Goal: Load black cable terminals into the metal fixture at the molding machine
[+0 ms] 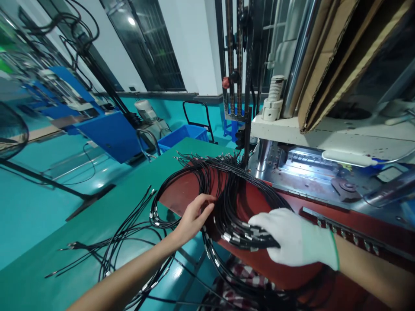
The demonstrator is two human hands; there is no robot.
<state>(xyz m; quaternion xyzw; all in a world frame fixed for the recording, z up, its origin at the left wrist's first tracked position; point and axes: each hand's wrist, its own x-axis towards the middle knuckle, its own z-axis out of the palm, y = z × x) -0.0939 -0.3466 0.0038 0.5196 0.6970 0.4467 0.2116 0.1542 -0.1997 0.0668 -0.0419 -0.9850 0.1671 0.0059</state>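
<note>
Evidently, in the head view, the handling of the cables looks partway along. A thick black bundle [231, 214] is gathered on the red tabletop [178, 192], its near ends, with their silver tips [230, 236], bunched roughly together. The far ends fan out untidily toward the green table [165, 168], where a separate group of loose cables [78, 245] lies spread and crossing. More cables hang over the near edge of the red tabletop, so a good part seems ungathered; I cannot tell how many are finished, if any.

The right hand [287, 235], in a white glove, has its fingers closed around the near end of the bundle, which runs out from under them toward the left. The bare left hand [196, 214] is at the bundle's left side, thumb and forefinger a little apart, fingertips right beside the cables; whether they pinch one cannot be made out. Behind the bundle, to the right, stands a white machine [324, 136], with neither hand near its bed.
</note>
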